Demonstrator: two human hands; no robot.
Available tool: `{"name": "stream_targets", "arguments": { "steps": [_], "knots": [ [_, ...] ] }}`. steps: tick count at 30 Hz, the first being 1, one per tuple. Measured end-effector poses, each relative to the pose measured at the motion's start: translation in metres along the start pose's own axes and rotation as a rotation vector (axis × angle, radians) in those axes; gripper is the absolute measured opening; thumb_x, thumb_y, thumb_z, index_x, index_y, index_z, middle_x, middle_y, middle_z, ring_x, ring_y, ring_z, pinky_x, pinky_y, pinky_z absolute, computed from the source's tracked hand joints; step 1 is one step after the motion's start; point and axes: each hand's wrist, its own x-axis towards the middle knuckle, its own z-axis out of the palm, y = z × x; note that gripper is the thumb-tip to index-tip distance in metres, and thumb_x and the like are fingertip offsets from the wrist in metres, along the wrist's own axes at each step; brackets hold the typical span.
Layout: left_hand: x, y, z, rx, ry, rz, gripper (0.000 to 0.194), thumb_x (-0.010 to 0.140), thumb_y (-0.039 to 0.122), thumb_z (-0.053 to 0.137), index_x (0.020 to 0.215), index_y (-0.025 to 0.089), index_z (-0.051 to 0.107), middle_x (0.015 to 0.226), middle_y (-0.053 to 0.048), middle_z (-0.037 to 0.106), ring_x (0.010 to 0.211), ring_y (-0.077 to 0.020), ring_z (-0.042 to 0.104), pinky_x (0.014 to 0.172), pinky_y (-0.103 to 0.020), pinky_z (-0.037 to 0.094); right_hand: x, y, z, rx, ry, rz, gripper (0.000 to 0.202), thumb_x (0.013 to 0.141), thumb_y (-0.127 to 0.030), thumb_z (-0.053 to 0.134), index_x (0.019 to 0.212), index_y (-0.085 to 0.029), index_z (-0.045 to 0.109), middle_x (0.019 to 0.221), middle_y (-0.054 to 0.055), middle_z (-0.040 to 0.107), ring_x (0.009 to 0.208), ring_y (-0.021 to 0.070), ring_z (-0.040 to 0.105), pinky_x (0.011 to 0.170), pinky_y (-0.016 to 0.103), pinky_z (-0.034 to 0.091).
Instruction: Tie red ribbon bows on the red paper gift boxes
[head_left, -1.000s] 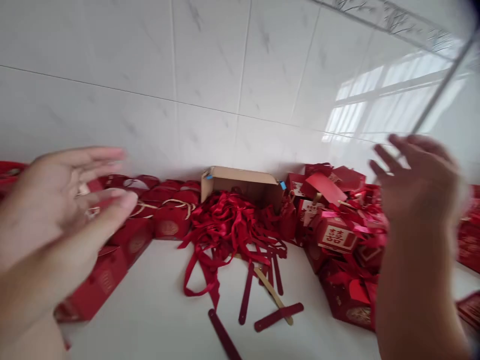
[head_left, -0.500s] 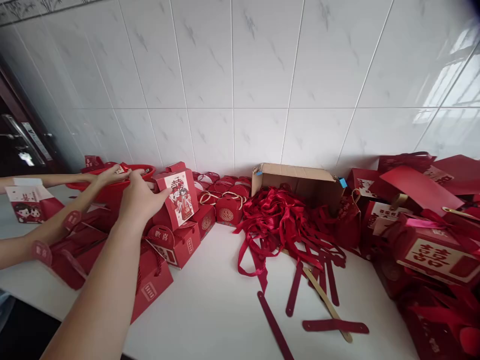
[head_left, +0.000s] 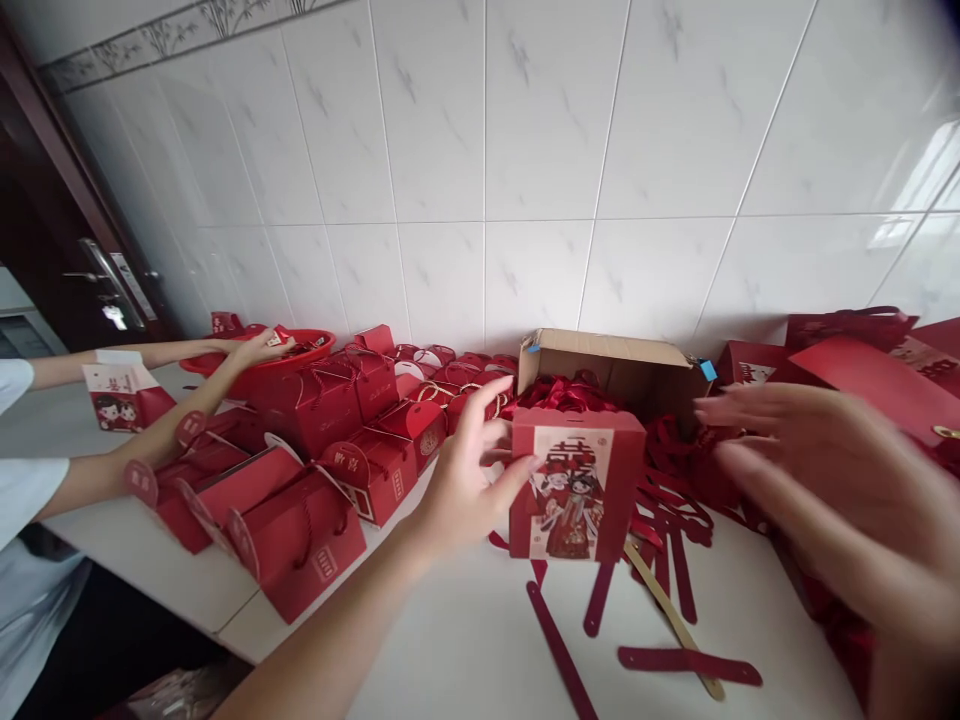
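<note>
My left hand (head_left: pixel 469 480) has its thumb and fingers on the left side of a red box (head_left: pixel 577 485) printed with a couple in traditional dress. The box is upright in front of the pile of red ribbons (head_left: pixel 574 392). On the right, my right hand (head_left: pixel 825 480) is spread, slightly blurred, with nothing in it. It is apart from the box. Dark red straps (head_left: pixel 559 650) and a gold strap (head_left: pixel 679 620) lie on the white table (head_left: pixel 435 640) below the box.
At the left, another person's hands (head_left: pixel 262 348) reach over a red basin (head_left: pixel 322 350). Red gift boxes (head_left: pixel 300 540) line the left side. A cardboard box (head_left: pixel 615 345) stands by the tiled wall; more red boxes (head_left: pixel 855 365) are piled at the right.
The printed box has moved right with my left hand, from beside the basin to the front of the ribbons. My right hand has come into view. The view has turned somewhat left.
</note>
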Motion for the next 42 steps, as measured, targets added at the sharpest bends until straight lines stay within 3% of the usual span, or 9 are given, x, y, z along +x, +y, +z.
{"name": "stream_targets", "arguments": {
  "steps": [6, 9, 14, 19, 23, 29, 33, 38, 42],
  "knots": [
    [-0.005, -0.013, 0.0, -0.089, 0.039, 0.019, 0.067, 0.087, 0.022, 0.063, 0.144, 0.029, 0.029, 0.11, -0.007, 0.071, 0.099, -0.0205, 0.068, 0.09, -0.036, 0.055, 0.032, 0.015, 0.072, 0.484, -0.445, 0.195, 0.055, 0.083, -0.041, 0.067, 0.13, -0.03, 0.041, 0.123, 0.01, 0.063, 0.111, 0.0269, 0.063, 0.093, 0.047, 0.055],
    [-0.005, -0.022, -0.002, -0.154, 0.079, -0.03, 0.067, 0.085, 0.024, 0.065, 0.143, 0.032, 0.032, 0.122, -0.008, 0.066, 0.104, -0.0216, 0.066, 0.091, -0.035, 0.053, 0.024, 0.021, 0.093, 0.735, -0.366, 0.244, 0.047, 0.083, -0.036, 0.069, 0.123, -0.028, 0.045, 0.112, 0.008, 0.068, 0.102, 0.0236, 0.067, 0.089, 0.043, 0.057],
    [-0.003, -0.037, -0.004, -0.148, 0.09, -0.147, 0.018, 0.083, 0.032, 0.067, 0.098, 0.023, 0.067, 0.096, -0.005, 0.069, 0.087, -0.0204, 0.067, 0.074, -0.028, 0.054, 0.016, 0.02, 0.112, 0.718, -0.235, 0.231, 0.064, 0.081, -0.032, 0.071, 0.135, -0.03, 0.037, 0.094, 0.003, 0.07, 0.087, 0.0209, 0.068, 0.081, 0.041, 0.058],
    [-0.006, -0.046, 0.003, -0.165, 0.157, -0.18, 0.019, 0.084, 0.037, 0.064, 0.093, 0.02, 0.069, 0.103, -0.007, 0.068, 0.094, -0.022, 0.066, 0.077, -0.029, 0.055, 0.013, 0.023, 0.12, 0.715, -0.265, 0.285, 0.055, 0.078, -0.032, 0.074, 0.126, -0.028, 0.049, 0.096, 0.003, 0.07, 0.09, 0.0198, 0.067, 0.085, 0.038, 0.056],
    [-0.012, -0.06, 0.001, -0.115, 0.303, -0.199, 0.024, 0.087, 0.041, 0.058, 0.094, 0.019, 0.065, 0.095, -0.007, 0.071, 0.085, -0.0216, 0.069, 0.074, -0.032, 0.056, 0.015, 0.027, 0.119, 0.608, -0.362, 0.308, 0.037, 0.08, -0.04, 0.071, 0.11, -0.023, 0.059, 0.103, 0.007, 0.069, 0.097, 0.0215, 0.066, 0.088, 0.038, 0.054],
    [-0.003, -0.086, -0.041, 0.152, 0.721, -0.149, 0.025, 0.083, 0.044, 0.06, 0.092, 0.02, 0.06, 0.092, -0.004, 0.067, 0.089, -0.021, 0.065, 0.083, -0.032, 0.052, 0.036, 0.037, 0.091, 0.423, -0.065, 0.248, 0.029, 0.081, -0.043, 0.068, 0.097, -0.02, 0.064, 0.099, 0.007, 0.067, 0.094, 0.0192, 0.064, 0.082, 0.033, 0.053],
    [0.002, -0.093, -0.06, 0.308, 0.843, -0.137, 0.025, 0.082, 0.042, 0.06, 0.094, 0.019, 0.061, 0.098, -0.007, 0.067, 0.096, -0.0231, 0.064, 0.089, -0.034, 0.049, 0.043, 0.039, 0.069, 0.373, 0.057, 0.245, 0.022, 0.08, -0.038, 0.069, 0.093, -0.021, 0.065, 0.096, 0.004, 0.068, 0.092, 0.0174, 0.064, 0.08, 0.03, 0.052],
    [-0.002, -0.091, -0.056, 0.373, 0.766, -0.16, 0.028, 0.083, 0.043, 0.056, 0.096, 0.019, 0.062, 0.097, -0.007, 0.069, 0.092, -0.0226, 0.066, 0.083, -0.033, 0.052, 0.045, 0.036, 0.053, 0.34, 0.135, 0.262, 0.019, 0.078, -0.036, 0.07, 0.09, -0.021, 0.068, 0.098, 0.004, 0.069, 0.092, 0.0181, 0.063, 0.079, 0.03, 0.051],
    [0.013, -0.075, -0.047, 0.393, 0.424, -0.234, 0.021, 0.071, 0.04, 0.068, 0.075, 0.019, 0.07, 0.072, -0.003, 0.072, 0.07, -0.0218, 0.068, 0.062, -0.029, 0.053, 0.046, 0.037, 0.046, 0.347, 0.17, 0.268, 0.018, 0.078, -0.037, 0.071, 0.088, -0.022, 0.069, 0.1, 0.004, 0.07, 0.095, 0.0191, 0.063, 0.083, 0.032, 0.051]
  ]
}}
